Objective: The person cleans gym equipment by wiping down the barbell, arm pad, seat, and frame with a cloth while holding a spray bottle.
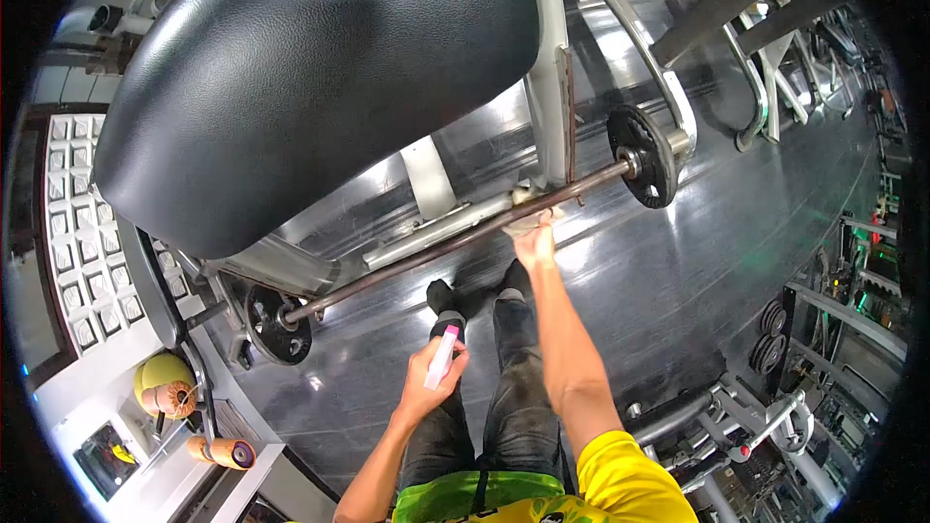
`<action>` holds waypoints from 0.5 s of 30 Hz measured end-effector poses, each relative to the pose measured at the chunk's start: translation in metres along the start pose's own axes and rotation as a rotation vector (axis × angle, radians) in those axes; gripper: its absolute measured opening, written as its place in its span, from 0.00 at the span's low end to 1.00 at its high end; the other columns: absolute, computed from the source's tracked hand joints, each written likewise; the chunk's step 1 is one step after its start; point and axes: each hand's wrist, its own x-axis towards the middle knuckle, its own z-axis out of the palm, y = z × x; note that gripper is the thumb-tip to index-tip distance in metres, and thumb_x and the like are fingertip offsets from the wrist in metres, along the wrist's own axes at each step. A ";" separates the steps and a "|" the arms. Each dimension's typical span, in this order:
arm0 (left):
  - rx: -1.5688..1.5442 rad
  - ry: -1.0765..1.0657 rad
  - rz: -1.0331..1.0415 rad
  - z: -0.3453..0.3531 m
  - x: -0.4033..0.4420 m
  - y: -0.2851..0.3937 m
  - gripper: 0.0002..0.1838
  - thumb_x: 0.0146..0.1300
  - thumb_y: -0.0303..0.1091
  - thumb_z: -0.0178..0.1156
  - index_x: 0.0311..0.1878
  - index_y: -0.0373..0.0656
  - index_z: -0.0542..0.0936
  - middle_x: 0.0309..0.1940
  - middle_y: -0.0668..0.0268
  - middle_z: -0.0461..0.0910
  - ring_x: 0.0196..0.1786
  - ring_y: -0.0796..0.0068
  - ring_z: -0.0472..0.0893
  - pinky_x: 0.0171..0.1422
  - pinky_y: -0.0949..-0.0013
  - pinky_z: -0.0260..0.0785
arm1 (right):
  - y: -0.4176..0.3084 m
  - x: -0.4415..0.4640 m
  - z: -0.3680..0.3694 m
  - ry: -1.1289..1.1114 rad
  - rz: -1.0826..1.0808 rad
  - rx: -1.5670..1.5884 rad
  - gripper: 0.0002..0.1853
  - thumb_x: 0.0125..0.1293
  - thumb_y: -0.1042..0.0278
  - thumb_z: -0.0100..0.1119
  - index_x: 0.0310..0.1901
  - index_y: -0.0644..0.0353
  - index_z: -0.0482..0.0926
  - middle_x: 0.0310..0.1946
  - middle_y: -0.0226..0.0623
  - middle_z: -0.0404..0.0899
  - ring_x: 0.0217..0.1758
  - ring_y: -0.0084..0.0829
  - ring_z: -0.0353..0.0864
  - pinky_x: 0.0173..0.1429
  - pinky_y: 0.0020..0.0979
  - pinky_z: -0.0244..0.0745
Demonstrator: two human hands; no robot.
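My left hand point(431, 376) is closed around a small white bottle with a pink cap point(442, 356), held over my legs. Further forward, my right hand point(535, 232) reaches to the frame of the gym bench, beside the long metal bar point(455, 240). A pale cloth point(524, 223) shows at its fingers, which are partly hidden. Black weight plates sit at both ends of the bar, one at the right point(643, 156) and one at the left point(277, 325). Above the bar is the large black padded seat point(329, 77).
Grey machine frames point(630, 29) stand at the upper right. More gym equipment point(775, 426) is at the lower right. A white block wall point(87, 242) and padded rollers point(232, 452) are at the left. My feet point(441, 296) are on the dark floor near the bar.
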 end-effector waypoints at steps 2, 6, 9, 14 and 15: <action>0.017 0.013 0.010 0.001 -0.001 -0.005 0.07 0.59 0.30 0.66 0.39 0.42 0.80 0.18 0.73 0.71 0.22 0.86 0.68 0.28 0.76 0.62 | 0.027 -0.014 0.063 0.397 -0.167 -0.223 0.24 0.74 0.46 0.42 0.63 0.50 0.66 0.60 0.32 0.73 0.63 0.35 0.71 0.66 0.47 0.67; -0.020 0.001 -0.071 0.002 0.004 -0.015 0.07 0.59 0.30 0.65 0.39 0.42 0.80 0.17 0.73 0.71 0.22 0.85 0.68 0.28 0.75 0.62 | 0.099 -0.045 0.073 0.509 0.071 -0.093 0.23 0.76 0.53 0.42 0.68 0.50 0.61 0.65 0.32 0.68 0.65 0.35 0.70 0.70 0.46 0.66; 0.082 -0.006 -0.004 0.002 0.005 0.002 0.07 0.59 0.30 0.65 0.39 0.42 0.79 0.17 0.72 0.71 0.22 0.85 0.68 0.28 0.75 0.62 | 0.146 -0.066 0.074 0.599 0.056 0.006 0.20 0.73 0.57 0.49 0.62 0.55 0.69 0.59 0.33 0.75 0.62 0.36 0.74 0.70 0.46 0.66; -0.006 -0.017 -0.020 0.001 0.008 0.008 0.07 0.60 0.30 0.65 0.40 0.42 0.79 0.18 0.72 0.72 0.22 0.85 0.69 0.29 0.75 0.64 | 0.068 -0.032 0.072 0.663 0.093 0.033 0.22 0.73 0.47 0.42 0.58 0.51 0.73 0.54 0.33 0.78 0.59 0.38 0.75 0.69 0.49 0.65; 0.011 -0.024 -0.007 0.002 0.009 0.010 0.07 0.60 0.29 0.65 0.40 0.42 0.80 0.19 0.72 0.72 0.23 0.85 0.69 0.29 0.75 0.64 | 0.045 -0.023 0.074 0.664 0.024 -0.026 0.22 0.73 0.46 0.41 0.57 0.51 0.72 0.53 0.31 0.78 0.58 0.37 0.76 0.67 0.50 0.66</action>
